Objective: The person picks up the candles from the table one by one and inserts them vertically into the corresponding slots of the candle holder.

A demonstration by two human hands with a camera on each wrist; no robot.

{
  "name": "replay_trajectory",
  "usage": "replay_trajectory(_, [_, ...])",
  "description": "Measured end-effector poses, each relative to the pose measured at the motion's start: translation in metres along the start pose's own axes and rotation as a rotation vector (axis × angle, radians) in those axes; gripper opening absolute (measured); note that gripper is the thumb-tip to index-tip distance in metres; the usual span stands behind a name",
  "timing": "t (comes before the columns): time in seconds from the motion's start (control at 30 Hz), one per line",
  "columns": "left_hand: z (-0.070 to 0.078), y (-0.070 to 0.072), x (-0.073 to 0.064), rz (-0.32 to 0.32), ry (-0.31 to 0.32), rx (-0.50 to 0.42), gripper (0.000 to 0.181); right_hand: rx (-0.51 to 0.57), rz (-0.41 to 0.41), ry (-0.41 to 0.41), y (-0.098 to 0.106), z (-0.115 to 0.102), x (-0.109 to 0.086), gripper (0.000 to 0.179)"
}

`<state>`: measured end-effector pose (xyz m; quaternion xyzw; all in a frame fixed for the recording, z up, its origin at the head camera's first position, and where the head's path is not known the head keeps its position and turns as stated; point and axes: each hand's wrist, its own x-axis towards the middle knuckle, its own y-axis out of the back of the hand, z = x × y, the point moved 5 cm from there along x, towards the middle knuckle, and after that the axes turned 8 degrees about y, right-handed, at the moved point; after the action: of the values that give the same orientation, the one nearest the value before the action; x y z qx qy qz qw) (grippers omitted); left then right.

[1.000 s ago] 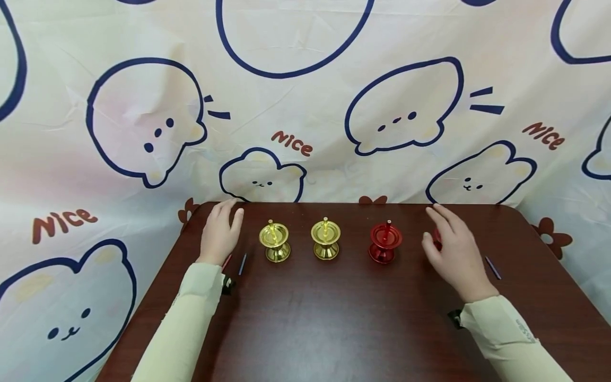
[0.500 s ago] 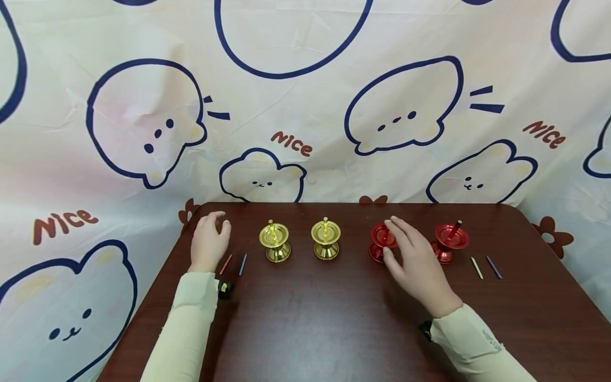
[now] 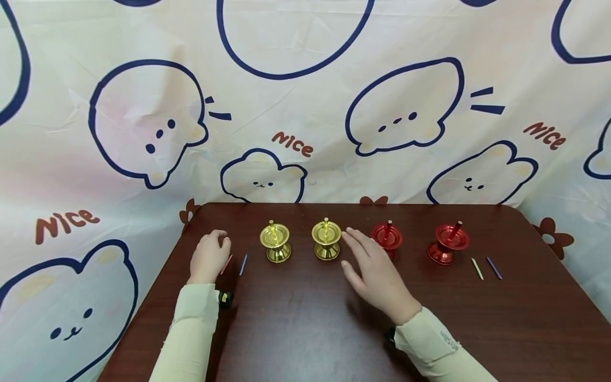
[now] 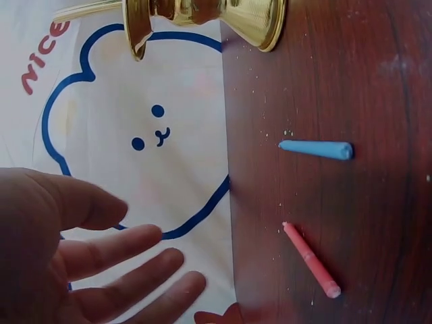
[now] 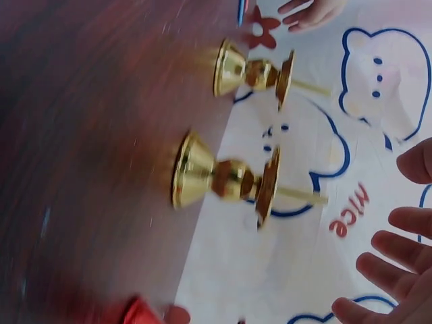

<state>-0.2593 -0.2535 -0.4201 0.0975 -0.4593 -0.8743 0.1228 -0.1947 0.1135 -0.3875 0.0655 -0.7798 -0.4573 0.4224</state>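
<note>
My left hand [image 3: 209,258] hovers over the table's left side, fingers loosely bent and holding nothing. Below it lie a small red candle [image 4: 312,260] and a small blue candle [image 4: 317,149]. My right hand [image 3: 381,276] is over the middle, its fingers spread with nothing in them. Its fingertips overlap the edge of a gold candle holder [image 3: 326,248] in the head view. A second gold candle holder [image 3: 277,243] stands to the left. Partly covered by the right hand is a red candle holder [image 3: 390,234]; another red candle holder [image 3: 447,244] stands farther right. Each holder has an upright central rod.
A pale green candle [image 3: 477,269] and a purple candle [image 3: 494,268] lie on the right of the dark brown table [image 3: 296,329]. Behind the table's back edge hangs a white cloth [image 3: 324,106] with blue cartoon outlines.
My right hand has swept left, from the far red candle holder past the other red one to the near gold one. The left hand has drawn slightly back toward me and left.
</note>
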Motion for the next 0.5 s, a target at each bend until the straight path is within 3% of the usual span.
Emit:
replay_trajectory(0.13, [-0.002, 0.0, -0.003, -0.03, 0.023, 0.031, 0.045, 0.004, -0.05, 0.029, -0.014, -0.01, 0.007, 0.056])
replay_trajectory(0.37, [-0.004, 0.001, -0.004, -0.011, 0.021, 0.087, 0.044, -0.002, -0.166, 0.086, -0.041, -0.018, 0.016, 0.061])
replay_trajectory(0.5, [-0.006, -0.003, -0.004, -0.058, 0.015, 0.124, 0.044, 0.017, -0.232, 0.108, -0.055, -0.024, 0.02, 0.063])
